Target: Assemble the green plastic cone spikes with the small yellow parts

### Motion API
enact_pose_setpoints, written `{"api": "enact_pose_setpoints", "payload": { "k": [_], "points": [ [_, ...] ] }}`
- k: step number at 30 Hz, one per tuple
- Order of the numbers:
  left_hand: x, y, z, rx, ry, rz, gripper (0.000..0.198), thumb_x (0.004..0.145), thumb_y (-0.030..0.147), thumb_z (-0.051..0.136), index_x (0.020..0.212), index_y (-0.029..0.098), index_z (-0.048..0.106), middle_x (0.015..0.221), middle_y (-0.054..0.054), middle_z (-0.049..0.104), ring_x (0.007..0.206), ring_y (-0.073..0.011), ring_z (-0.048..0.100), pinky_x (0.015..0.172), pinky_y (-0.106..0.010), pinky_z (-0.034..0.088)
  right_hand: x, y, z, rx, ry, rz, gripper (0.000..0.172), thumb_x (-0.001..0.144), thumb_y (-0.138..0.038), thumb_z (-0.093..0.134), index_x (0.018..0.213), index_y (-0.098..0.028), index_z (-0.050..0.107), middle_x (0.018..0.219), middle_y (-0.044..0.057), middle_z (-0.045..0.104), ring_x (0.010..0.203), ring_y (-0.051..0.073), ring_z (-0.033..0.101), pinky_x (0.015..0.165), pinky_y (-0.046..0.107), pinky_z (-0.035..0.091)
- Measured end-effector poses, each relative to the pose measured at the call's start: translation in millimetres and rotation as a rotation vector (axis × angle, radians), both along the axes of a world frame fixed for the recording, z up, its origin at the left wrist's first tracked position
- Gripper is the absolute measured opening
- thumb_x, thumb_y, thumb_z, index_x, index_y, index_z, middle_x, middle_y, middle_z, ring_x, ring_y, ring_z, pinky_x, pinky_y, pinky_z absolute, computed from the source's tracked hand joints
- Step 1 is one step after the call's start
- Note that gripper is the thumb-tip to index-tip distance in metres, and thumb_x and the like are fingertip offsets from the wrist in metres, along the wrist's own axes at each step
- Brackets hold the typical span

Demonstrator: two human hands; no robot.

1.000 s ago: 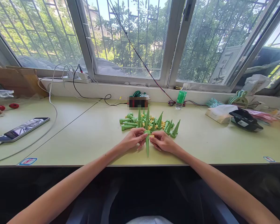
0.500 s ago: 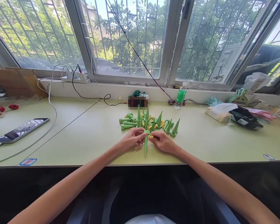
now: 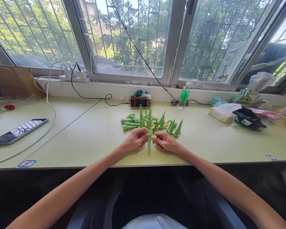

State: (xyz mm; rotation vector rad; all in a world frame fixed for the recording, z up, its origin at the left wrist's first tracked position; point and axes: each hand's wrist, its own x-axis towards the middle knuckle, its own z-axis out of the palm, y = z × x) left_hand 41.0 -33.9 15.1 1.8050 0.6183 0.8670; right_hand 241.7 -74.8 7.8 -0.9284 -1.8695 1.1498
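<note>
My left hand (image 3: 136,138) is closed on the wide end of a green spike (image 3: 149,148), whose point hangs down over the pale table (image 3: 85,140). Pinched in my right hand (image 3: 165,141) is a small yellow piece (image 3: 153,136), held against the side of the spike's top. Just beyond both hands lies a pile of green spikes (image 3: 131,127), several upright and others on their sides. Small yellow pieces (image 3: 165,125) are scattered among them.
A bottle with a green label (image 3: 184,96) stands behind the pile, beside a cable. Farther right are a tissue box (image 3: 220,114) and a black packet (image 3: 249,119). At the left lie a phone (image 3: 19,131) and a white cable (image 3: 52,119).
The spike's point has tilted slightly and risen a little in view. Both hands keep their holds, close together. The whole view has shifted slightly.
</note>
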Motion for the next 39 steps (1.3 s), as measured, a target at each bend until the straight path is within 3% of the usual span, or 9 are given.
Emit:
{"api": "enact_pose_setpoints", "payload": {
  "k": [7,16,26,39],
  "points": [
    [2.0,-0.8,3.5,0.009,-0.003,0.007,0.036,0.088,0.051,0.064,0.090,0.016,0.056,0.053,0.006,0.050,0.040,-0.0069,0.042,0.041,-0.020,0.034,0.7,2.6,-1.0,-0.020,0.043,-0.001,0.040,0.095,-0.055,0.055,0.076,-0.019,0.051,0.042,-0.009,0.045,0.033,0.007,0.036,0.039,0.021,0.026],
    [2.2,-2.7,7.1,-0.048,-0.026,-0.009,0.038,0.090,0.052,0.062,0.083,0.017,0.051,0.057,0.006,0.050,0.042,-0.0059,0.045,0.041,-0.019,0.037,-1.8,7.2,-3.9,-0.020,0.106,-0.095,0.058,0.096,-0.065,0.042,0.067,-0.017,0.056,0.041,-0.006,0.048,0.031,0.007,0.038,0.037,0.021,0.027],
    [1.5,1.4,0.2,-0.050,-0.039,-0.021,0.036,0.088,0.051,0.065,0.092,0.017,0.053,0.054,0.007,0.051,0.040,-0.0058,0.042,0.041,-0.019,0.037,-1.3,5.8,-0.3,-0.142,0.134,-0.042,0.052,0.095,-0.056,0.046,0.063,-0.017,0.057,0.037,-0.005,0.047,0.030,0.007,0.039,0.035,0.020,0.025],
    [3.0,1.3,-0.2,0.022,-0.040,0.011,0.033,0.089,0.049,0.064,0.091,0.017,0.053,0.051,0.007,0.049,0.040,-0.0067,0.043,0.041,-0.020,0.036,-0.3,10.7,-3.9,-0.283,0.229,0.028,0.049,0.094,-0.056,0.048,0.068,-0.016,0.057,0.039,-0.005,0.048,0.030,0.007,0.040,0.032,0.019,0.019]
  ]
}}
